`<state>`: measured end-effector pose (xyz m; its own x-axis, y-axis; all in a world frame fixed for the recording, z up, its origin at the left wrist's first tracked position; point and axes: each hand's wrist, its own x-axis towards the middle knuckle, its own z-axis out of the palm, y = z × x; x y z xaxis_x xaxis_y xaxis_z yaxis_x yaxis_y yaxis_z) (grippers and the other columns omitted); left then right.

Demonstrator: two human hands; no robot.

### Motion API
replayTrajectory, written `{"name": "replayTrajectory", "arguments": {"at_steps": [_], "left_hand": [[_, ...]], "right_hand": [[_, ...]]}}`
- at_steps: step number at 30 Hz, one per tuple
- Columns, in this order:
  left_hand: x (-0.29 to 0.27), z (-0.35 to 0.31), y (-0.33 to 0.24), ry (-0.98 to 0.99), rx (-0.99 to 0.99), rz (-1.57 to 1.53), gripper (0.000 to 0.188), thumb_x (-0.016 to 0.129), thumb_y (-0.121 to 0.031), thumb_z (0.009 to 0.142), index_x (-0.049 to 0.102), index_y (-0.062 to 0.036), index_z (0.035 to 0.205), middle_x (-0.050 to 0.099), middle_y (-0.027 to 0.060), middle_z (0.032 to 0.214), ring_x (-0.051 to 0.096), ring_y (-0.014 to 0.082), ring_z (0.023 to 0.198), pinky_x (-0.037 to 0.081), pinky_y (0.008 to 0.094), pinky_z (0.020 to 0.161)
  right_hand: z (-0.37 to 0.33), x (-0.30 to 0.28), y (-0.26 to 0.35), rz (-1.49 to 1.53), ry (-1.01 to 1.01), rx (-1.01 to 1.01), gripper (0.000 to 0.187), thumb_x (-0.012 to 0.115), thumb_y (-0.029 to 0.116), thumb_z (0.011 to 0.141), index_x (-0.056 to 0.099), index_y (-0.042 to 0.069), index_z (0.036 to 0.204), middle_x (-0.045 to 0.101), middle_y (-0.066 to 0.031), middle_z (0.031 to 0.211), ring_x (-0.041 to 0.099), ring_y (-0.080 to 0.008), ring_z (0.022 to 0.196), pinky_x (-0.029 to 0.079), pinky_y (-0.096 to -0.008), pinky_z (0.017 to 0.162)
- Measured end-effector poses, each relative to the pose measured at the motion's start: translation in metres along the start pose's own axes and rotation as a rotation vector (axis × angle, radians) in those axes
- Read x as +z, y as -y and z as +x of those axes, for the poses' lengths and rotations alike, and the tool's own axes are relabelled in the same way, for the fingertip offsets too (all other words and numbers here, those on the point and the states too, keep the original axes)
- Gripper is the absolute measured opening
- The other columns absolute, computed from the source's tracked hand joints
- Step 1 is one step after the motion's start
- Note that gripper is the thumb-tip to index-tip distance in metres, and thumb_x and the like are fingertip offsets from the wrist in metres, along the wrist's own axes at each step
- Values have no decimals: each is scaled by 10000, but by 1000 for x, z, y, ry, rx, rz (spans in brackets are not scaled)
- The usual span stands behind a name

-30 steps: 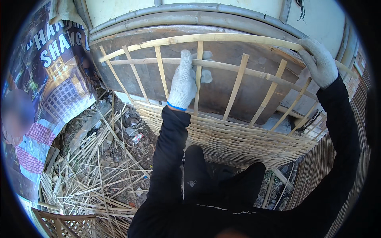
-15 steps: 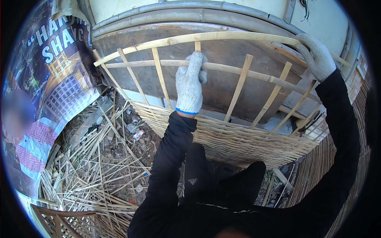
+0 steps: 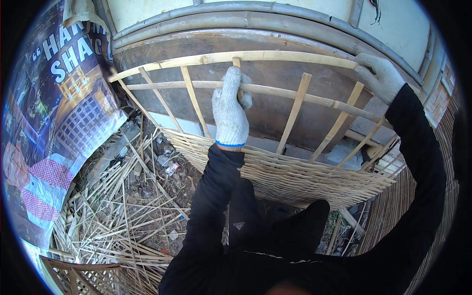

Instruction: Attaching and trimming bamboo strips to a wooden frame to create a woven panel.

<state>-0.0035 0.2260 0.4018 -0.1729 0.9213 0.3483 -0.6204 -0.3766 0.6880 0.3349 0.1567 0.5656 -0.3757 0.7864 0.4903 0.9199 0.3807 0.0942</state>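
Observation:
A woven bamboo panel (image 3: 290, 179) stands before me, with upright bamboo slats (image 3: 293, 118) rising from its weave. One lengthwise bamboo strip (image 3: 172, 85) is threaded among the uprights. Above it, a longer bamboo strip (image 3: 290, 56) runs along their tops, bowed in an arc. My left hand (image 3: 230, 110), in a white knit glove with a blue cuff, is closed round a middle upright where the lower strip crosses. That upright's tip shows above my fingers. My gloved right hand (image 3: 382, 78) pinches the upper strip near its right end; the glove partly covers the strip there.
Bamboo poles (image 3: 236, 19) and a brown board (image 3: 162, 54) stand behind the panel. Loose bamboo splints (image 3: 118, 211) and litter cover the ground at left. A printed banner (image 3: 73, 98) hangs at far left, and a slatted screen (image 3: 388, 206) stands at right.
The upper strip has come down closer to the tops of the uprights. My right hand has moved down and left with it. My left hand has shifted slightly left and nearer me.

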Motion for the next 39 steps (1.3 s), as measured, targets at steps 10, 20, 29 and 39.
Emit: {"name": "replayTrajectory", "arguments": {"at_steps": [10, 20, 29, 39], "left_hand": [[-4, 25, 4, 23, -35, 74, 582, 580, -532, 1104, 775, 14, 1056, 642, 47, 767, 564, 149, 651, 461, 320, 618], [-43, -5, -65, 73, 220, 989, 326, 685, -269, 1053, 716, -16, 1257, 743, 180, 1144, 715, 276, 1038, 558, 390, 917], [-31, 142, -91, 218, 1434, 1356, 213, 666, -297, 1013, 770, -111, 1007, 696, 95, 850, 677, 349, 872, 492, 478, 899], [-35, 168, -71, 144, 1419, 1265, 248, 626, -260, 1011, 754, -69, 919, 717, 144, 899, 668, 395, 892, 482, 505, 894]], "right_hand": [[-15, -29, 31, 48, 79, 22, 211, 612, 85, 1015, 664, -72, 1145, 600, -212, 820, 605, -326, 742, 505, -422, 752], [0, -36, 25, 37, 86, 12, 235, 627, 77, 992, 662, -79, 1164, 620, -245, 865, 647, -387, 788, 515, -422, 765], [7, -36, 27, 75, 68, 46, 241, 632, 80, 998, 680, -71, 1178, 615, -251, 863, 652, -386, 785, 513, -415, 751], [-23, -68, 80, -42, 58, 60, 195, 635, 103, 1025, 691, -31, 1155, 660, -185, 783, 690, -314, 655, 524, -393, 636]]}}
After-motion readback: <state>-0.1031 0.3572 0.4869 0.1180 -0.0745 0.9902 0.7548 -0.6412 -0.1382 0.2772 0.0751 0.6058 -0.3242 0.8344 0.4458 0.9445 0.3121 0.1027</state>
